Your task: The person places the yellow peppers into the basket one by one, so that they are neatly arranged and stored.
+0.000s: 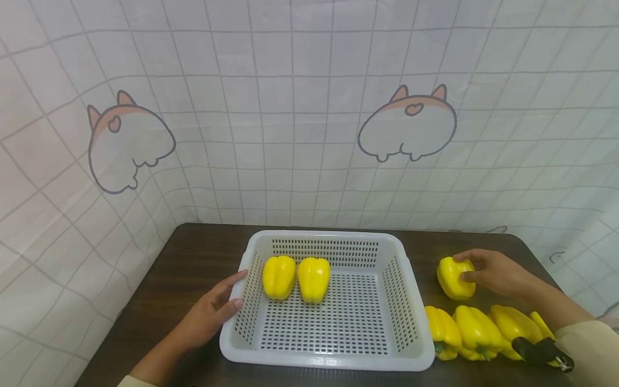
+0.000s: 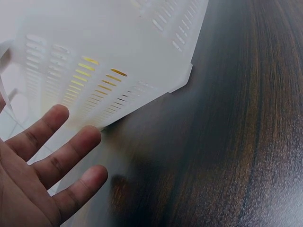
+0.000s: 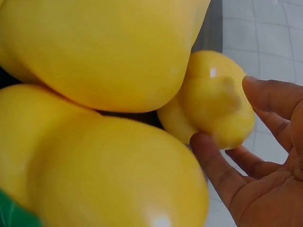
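Beside the perforated plastic basket [image 1: 411,301], right hand [image 1: 493,271] fingers curl round a glossy pepper [image 1: 453,279]

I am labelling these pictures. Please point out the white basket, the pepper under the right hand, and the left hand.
white basket [image 1: 329,361], head view, near rim.
held pepper [image 1: 450,282], head view, left side.
left hand [image 1: 205,317], head view, back of hand.

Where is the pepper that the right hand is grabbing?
In the head view, that pepper sits on the table's right side, right of the white basket and behind the row of peppers.
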`<state>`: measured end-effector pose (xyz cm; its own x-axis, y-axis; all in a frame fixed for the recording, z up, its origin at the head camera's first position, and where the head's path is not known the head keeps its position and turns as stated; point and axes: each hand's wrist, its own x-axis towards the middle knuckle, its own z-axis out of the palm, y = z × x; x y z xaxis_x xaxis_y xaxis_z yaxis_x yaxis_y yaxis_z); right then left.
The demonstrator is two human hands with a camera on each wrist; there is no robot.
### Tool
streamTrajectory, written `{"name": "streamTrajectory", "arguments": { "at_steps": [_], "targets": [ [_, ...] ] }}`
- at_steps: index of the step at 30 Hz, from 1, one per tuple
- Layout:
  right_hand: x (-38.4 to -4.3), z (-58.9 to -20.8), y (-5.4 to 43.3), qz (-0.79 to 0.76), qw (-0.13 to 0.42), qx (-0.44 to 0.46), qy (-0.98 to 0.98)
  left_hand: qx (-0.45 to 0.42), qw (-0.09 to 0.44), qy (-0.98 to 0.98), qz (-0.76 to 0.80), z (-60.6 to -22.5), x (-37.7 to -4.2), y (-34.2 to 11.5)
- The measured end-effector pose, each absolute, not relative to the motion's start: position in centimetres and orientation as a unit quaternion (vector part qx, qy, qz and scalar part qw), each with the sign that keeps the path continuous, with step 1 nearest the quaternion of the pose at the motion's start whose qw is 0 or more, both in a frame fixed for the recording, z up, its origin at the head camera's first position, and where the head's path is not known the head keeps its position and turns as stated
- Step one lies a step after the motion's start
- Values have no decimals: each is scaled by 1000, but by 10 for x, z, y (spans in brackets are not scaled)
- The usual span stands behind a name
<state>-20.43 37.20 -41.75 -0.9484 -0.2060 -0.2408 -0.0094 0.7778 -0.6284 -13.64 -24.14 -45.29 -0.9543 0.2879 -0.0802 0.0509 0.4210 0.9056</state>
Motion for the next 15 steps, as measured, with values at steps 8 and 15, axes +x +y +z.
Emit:
{"name": "streamTrajectory", "arguments": {
  "at_steps": [8,15],
  "targets": [
    [-207,-420,372,-369,160,-43,915,113,114,830,535,-454,-137,-242],
    [-209,-423,373,-367,152,-44,916,106,111,833,531,-454,-137,-242]
  ]
}}
